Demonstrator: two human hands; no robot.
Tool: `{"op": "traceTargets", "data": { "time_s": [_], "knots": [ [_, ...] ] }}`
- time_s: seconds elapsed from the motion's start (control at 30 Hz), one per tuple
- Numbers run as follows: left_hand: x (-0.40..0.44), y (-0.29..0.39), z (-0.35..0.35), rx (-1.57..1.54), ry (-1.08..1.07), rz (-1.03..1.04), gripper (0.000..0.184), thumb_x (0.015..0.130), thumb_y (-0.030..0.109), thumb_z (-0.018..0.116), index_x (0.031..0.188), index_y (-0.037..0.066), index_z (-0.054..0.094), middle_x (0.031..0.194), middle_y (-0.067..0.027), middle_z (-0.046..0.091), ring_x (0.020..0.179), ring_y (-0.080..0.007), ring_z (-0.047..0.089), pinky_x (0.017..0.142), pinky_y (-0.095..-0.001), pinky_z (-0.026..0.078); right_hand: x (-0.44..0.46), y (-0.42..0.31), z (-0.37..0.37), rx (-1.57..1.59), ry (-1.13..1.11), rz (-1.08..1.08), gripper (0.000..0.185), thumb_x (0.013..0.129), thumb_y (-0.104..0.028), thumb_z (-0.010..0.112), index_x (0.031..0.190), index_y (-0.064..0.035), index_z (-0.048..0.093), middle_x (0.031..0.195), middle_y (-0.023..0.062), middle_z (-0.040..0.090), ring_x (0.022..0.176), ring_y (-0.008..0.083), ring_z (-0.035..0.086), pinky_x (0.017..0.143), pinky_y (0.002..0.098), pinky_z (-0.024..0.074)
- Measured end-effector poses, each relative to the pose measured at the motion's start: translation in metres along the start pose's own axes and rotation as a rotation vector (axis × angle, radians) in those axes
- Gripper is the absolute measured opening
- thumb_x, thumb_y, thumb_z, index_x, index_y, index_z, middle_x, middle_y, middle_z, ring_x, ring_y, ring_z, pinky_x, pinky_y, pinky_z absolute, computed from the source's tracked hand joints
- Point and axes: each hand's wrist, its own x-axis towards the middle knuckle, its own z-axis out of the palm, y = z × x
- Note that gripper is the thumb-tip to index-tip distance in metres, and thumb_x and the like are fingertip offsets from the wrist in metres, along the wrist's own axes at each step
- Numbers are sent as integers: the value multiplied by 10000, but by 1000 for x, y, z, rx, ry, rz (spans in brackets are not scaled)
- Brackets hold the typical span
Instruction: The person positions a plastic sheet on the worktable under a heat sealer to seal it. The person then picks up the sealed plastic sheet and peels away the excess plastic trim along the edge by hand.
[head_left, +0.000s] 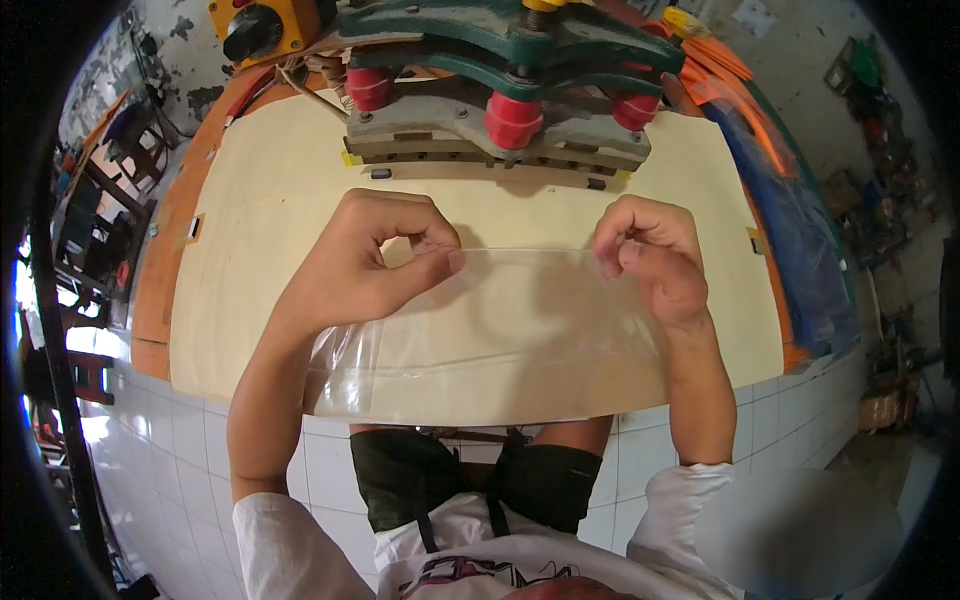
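Observation:
Between my two hands a clear plastic sheet (520, 330) is stretched, its far edge running straight from one to the other. My left hand (385, 255) pinches that edge at its left end, thumb against curled fingers. The right end is gripped by my right hand (655, 255), with thumb and fingers closed on it. Toward my body the sheet hangs down near the table's front edge, with shiny creases at its left side. Just beyond my hands stands a green and grey press machine (500, 130) with red cylindrical parts.
A pale board (250, 220) covers the orange-brown table (160, 280). At the back left sits a yellow control box (265, 35) with a black knob. Orange sheets (735, 100) and blue plastic (810, 270) lie along the right side. White tiles (190, 450) cover the floor.

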Motion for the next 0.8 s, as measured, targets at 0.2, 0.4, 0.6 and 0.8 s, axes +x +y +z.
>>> {"op": "traceTargets", "data": {
  "time_s": [0.2, 0.4, 0.6, 0.8],
  "knots": [
    [0, 1, 3, 1, 2, -20, 77, 814, 34, 704, 771, -28, 685, 736, -88, 672, 699, -174, 623, 672, -306, 475, 1, 2, 6, -246, 26, 3, 231, 897, -220, 688, 858, 6, 661, 782, 22, 645, 694, 78, 533, 648, 232, 427],
    [1, 2, 4, 15, 0, -33, 69, 813, 36, 711, 775, -20, 696, 729, -85, 678, 697, -171, 630, 666, -309, 477, 2, 5, 10, -307, 35, -16, 177, 890, -169, 698, 864, 3, 665, 786, 11, 647, 705, 66, 535, 652, 222, 429],
    [1, 1, 4, 6, -8, -27, 64, 813, 30, 709, 778, -22, 697, 741, -87, 681, 707, -174, 634, 673, -307, 482, 2, 2, 15, -252, 48, -69, 136, 846, -69, 693, 941, 11, 637, 799, 5, 607, 713, 59, 528, 648, 212, 426],
    [1, 0, 3, 3, -12, -26, 68, 819, 34, 711, 781, -21, 699, 753, -89, 683, 717, -172, 634, 686, -305, 487, 1, 3, 13, -283, 73, -120, 112, 822, -32, 686, 894, -7, 604, 800, 1, 594, 712, 53, 517, 644, 212, 424]
  ]
}}
